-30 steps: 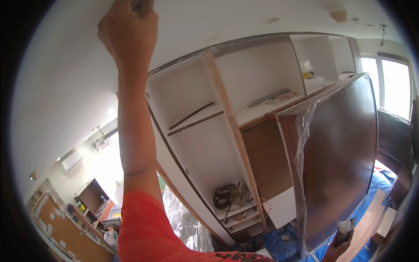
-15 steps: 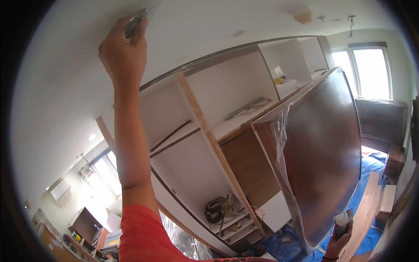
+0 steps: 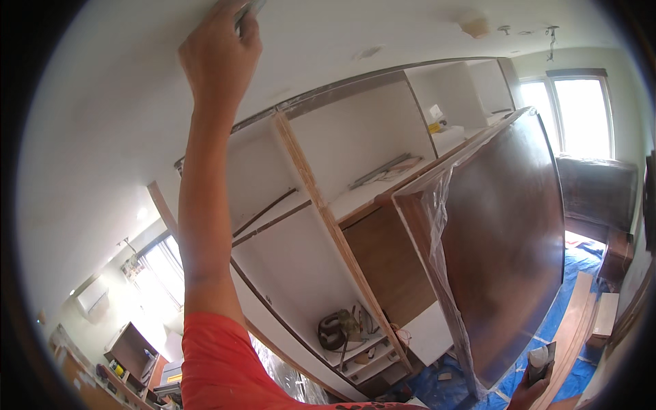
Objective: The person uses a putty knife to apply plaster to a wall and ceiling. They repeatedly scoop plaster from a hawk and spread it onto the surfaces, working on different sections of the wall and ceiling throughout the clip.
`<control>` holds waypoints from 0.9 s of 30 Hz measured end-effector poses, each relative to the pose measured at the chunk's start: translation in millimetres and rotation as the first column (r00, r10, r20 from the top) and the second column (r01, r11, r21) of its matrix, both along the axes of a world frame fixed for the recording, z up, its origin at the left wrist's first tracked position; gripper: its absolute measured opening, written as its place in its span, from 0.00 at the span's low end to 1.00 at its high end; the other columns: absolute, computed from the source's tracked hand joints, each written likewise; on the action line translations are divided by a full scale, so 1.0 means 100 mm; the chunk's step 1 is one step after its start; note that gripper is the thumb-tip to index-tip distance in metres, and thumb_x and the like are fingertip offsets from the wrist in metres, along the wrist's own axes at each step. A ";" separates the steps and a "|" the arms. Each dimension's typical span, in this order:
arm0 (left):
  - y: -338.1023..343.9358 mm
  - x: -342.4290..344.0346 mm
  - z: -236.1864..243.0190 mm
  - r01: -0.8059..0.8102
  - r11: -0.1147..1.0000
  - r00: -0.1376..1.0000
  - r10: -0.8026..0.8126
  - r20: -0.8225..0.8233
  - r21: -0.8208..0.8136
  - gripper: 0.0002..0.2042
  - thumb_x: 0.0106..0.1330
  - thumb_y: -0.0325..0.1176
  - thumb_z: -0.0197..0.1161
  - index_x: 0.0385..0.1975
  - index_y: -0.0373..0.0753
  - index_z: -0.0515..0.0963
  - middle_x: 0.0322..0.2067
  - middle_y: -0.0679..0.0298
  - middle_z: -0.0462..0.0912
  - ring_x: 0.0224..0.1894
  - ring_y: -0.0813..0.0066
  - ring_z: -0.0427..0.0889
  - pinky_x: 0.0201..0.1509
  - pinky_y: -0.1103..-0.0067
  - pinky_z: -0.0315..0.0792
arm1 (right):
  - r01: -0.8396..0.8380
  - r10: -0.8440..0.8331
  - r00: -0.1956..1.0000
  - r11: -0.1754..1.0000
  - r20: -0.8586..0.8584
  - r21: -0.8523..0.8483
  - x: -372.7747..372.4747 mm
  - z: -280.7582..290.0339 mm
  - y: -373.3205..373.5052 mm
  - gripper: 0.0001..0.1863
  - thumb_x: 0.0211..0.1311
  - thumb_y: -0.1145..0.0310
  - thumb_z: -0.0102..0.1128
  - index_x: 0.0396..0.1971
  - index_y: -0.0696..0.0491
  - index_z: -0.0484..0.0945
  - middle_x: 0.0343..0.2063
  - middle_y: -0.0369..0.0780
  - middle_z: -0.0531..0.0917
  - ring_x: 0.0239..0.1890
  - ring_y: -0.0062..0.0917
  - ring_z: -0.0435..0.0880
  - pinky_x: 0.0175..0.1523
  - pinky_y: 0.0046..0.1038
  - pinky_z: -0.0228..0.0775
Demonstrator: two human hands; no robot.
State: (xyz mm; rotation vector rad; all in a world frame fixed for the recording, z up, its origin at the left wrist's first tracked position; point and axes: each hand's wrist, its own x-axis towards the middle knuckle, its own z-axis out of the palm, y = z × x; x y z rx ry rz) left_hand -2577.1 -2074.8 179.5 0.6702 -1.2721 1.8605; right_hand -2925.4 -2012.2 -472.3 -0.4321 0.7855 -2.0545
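My left hand (image 3: 222, 51) is raised on a bare arm with a red sleeve, closed round a putty knife (image 3: 243, 15). The metal blade runs up towards the white ceiling (image 3: 123, 89); the top edge of the picture cuts off part of the hand, and I cannot tell whether the blade touches. Low on the right, my right hand (image 3: 528, 391) grips a flat grey scraper plate (image 3: 548, 355). A lump of white putty (image 3: 538, 357) sits on that plate.
A built-in cabinet frame (image 3: 307, 164) with open shelves spans the middle. A large dark brown panel (image 3: 506, 239), edged with clear plastic, leans before it. Blue sheeting (image 3: 581, 266) covers the floor, with long wooden boards (image 3: 570, 335) on it. Ceiling wires (image 3: 551, 42) hang near the window.
My left hand with the putty knife has moved right and upward in the picture, along the ceiling. My right hand and its plate have shifted slightly lower.
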 end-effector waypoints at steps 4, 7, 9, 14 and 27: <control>-0.01 -0.10 0.00 0.030 1.000 0.987 -0.030 0.161 0.001 0.08 0.62 0.26 0.69 0.40 0.33 0.83 0.34 0.54 0.87 0.35 0.57 0.87 0.43 0.66 0.78 | 0.006 -0.007 1.000 0.980 -0.008 -0.200 -0.01 -0.05 -0.12 0.31 0.79 0.61 0.46 0.69 0.71 0.59 0.61 0.53 0.72 0.62 0.39 0.75 0.67 0.37 0.73; 0.06 -0.15 -0.02 -0.012 0.997 0.996 0.018 0.083 -0.077 0.08 0.63 0.25 0.68 0.41 0.34 0.84 0.37 0.53 0.88 0.37 0.57 0.88 0.43 0.67 0.78 | -0.009 0.009 1.000 0.994 -0.002 -0.112 -0.02 -0.03 -0.17 0.28 0.79 0.65 0.46 0.68 0.70 0.61 0.60 0.53 0.73 0.60 0.40 0.76 0.66 0.38 0.74; 0.05 -0.21 -0.01 0.069 0.997 0.995 -0.067 0.072 -0.031 0.08 0.62 0.25 0.68 0.41 0.34 0.84 0.38 0.54 0.88 0.37 0.57 0.88 0.43 0.66 0.79 | -0.013 0.027 0.983 0.997 0.183 -0.075 -0.01 0.00 -0.16 0.27 0.78 0.66 0.46 0.67 0.70 0.62 0.59 0.52 0.74 0.59 0.40 0.77 0.65 0.38 0.74; -0.22 -0.35 0.01 -0.033 0.999 0.991 0.035 0.129 -0.017 0.07 0.62 0.25 0.67 0.39 0.35 0.85 0.37 0.55 0.88 0.36 0.55 0.88 0.42 0.65 0.80 | 0.001 0.026 0.970 0.994 0.242 -0.109 0.03 0.07 -0.15 0.26 0.78 0.67 0.44 0.67 0.69 0.63 0.59 0.52 0.74 0.58 0.40 0.78 0.65 0.38 0.75; -0.69 0.02 0.04 0.848 0.507 0.530 -0.810 -0.251 0.156 0.14 0.62 0.36 0.74 0.38 0.31 0.86 0.29 0.63 0.88 0.31 0.79 0.82 0.41 0.79 0.75 | 0.069 -0.074 0.996 0.992 -0.043 -0.110 -0.30 -0.43 0.08 0.51 0.70 0.37 0.54 0.71 0.69 0.55 0.64 0.53 0.71 0.65 0.42 0.74 0.71 0.42 0.67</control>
